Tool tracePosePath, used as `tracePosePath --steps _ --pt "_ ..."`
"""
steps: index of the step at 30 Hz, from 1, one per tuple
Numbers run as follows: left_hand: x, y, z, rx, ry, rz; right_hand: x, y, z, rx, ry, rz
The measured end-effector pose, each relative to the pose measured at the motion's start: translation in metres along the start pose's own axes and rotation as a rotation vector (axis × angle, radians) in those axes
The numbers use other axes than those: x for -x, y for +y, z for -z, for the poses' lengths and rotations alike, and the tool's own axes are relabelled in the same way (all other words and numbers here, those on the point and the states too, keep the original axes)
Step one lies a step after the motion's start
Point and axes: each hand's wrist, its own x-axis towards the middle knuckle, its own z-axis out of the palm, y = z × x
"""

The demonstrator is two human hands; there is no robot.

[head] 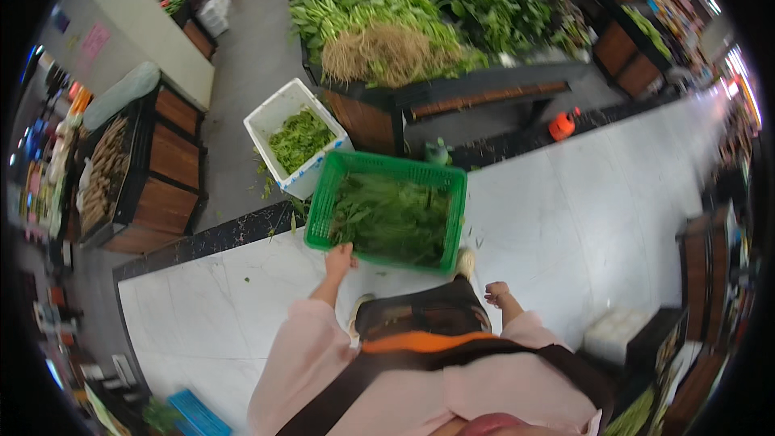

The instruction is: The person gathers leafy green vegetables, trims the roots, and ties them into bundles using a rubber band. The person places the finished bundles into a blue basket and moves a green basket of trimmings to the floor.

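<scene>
A green perforated plastic basket (459,218) lies before me, with dark leafy greens (390,218) in it, somewhat blurred. My left hand (341,259) is at the near left corner of the basket, its fingers curled at the rim. To the right of the basket, beside my leg, hangs my right hand (497,293); it touches nothing that I can see, and its fingers are partly curled. Behind the basket's left side stands a white foam box (260,139) with loose green leaves (300,139) inside.
A display stand (472,82) with leafy vegetables (375,0) rises beyond the basket. An orange-red container (562,126) sits on the floor near it. To the left is a wood-panelled bin (172,160) of long brown roots (106,175). A blue crate (198,413) lies at the lower left.
</scene>
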Motion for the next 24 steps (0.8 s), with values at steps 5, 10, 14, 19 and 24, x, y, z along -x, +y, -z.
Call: tracePosePath --steps 5,10,14,19,24 --pt "0.076 -0.037 -0.074 -0.351 -0.003 0.152 -0.047 -0.118 0.088 -0.321 -0.059 0.067" --pt "0.084 -0.026 -0.159 -0.628 0.055 -0.243 -0.097 -0.195 0.234 -0.231 0.092 0.230" --pt "0.069 0.006 -0.183 -0.410 -0.023 -0.013 -0.100 -0.246 0.263 -0.350 0.071 0.212" --pt "0.035 -0.009 -0.166 -0.356 -0.068 0.277 -0.122 -0.287 0.233 -0.388 -0.158 0.125" --pt "0.063 0.018 -0.171 0.235 0.068 0.586 -0.216 -0.358 0.206 -0.146 -0.215 0.185"
